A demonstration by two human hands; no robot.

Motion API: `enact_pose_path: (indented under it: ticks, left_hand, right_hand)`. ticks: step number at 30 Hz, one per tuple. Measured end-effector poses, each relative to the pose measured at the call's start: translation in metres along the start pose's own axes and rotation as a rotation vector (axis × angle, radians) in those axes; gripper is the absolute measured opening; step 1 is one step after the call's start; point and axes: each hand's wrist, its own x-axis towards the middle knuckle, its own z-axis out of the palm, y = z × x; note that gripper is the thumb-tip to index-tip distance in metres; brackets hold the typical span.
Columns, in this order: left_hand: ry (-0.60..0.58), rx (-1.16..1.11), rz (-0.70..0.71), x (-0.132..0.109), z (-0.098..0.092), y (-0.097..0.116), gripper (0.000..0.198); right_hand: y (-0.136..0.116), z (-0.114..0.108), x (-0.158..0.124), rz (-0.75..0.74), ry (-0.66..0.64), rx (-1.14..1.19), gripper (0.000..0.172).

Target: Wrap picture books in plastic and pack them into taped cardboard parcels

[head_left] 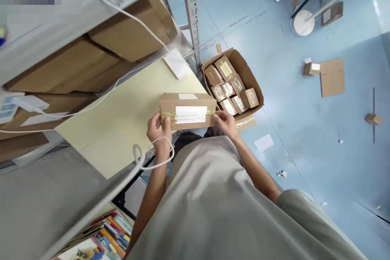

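Note:
A taped cardboard box (167,107) with a white label on its side is held between both hands, over the near right edge of a pale yellow board (122,118). My left hand (160,132) grips its left end, the thumb resting on the front face. At the right end, my right hand (227,124) pinches the corner by the tape. Just beyond that hand, a large open carton (254,77) stands on the floor with several small taped boxes (225,67) inside. A white cable (157,166) loops around near my left wrist.
Metal shelving (191,12) with large cartons (131,28) runs along the left and back. A white device (176,63) with a cable lies on the board. Books (109,235) are stacked at lower left. Flat cardboard (332,77), paper scraps and a round-based stand (304,23) are on the blue floor.

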Motion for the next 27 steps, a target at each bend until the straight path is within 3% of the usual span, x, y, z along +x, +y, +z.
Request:
enact_pose_path:
  ticks: [4,6,8,11,15,19,23,25,27]
  left_hand:
    - [-0.187,0.088,0.115,-0.016,0.098,0.077,0.041]
    - [-0.303,0.104,0.169,-0.023,0.150,0.101,0.046]
    - [-0.416,0.124,0.208,-0.026,0.199,0.112,0.055]
    - [-0.563,0.164,0.234,-0.018,0.267,0.110,0.066]
    - [-0.678,0.229,0.195,0.013,0.349,0.094,0.071]
    - [-0.779,0.238,0.191,0.052,0.423,0.090,0.073]
    - [-0.879,0.210,0.272,0.093,0.497,0.099,0.074]
    - [-0.908,0.179,0.295,0.114,0.533,0.103,0.076]
    - [-0.916,0.140,0.306,0.134,0.568,0.103,0.078]
  right_hand:
    - [0.031,-0.100,0.031,0.080,0.230,0.067,0.050]
    - [0.052,-0.135,0.044,0.134,0.351,0.066,0.054]
    - [0.075,-0.157,0.056,0.198,0.439,0.055,0.058]
    - [0.109,-0.168,0.073,0.278,0.507,0.062,0.057]
    - [0.149,-0.168,0.100,0.356,0.522,0.060,0.065]
    - [0.177,-0.173,0.142,0.417,0.490,0.016,0.110]
    - [0.195,-0.178,0.207,0.413,0.426,-0.300,0.160]
    - [0.207,-0.180,0.247,0.371,0.382,-0.459,0.169]
    - [0.223,-0.183,0.288,0.315,0.374,-0.582,0.167]
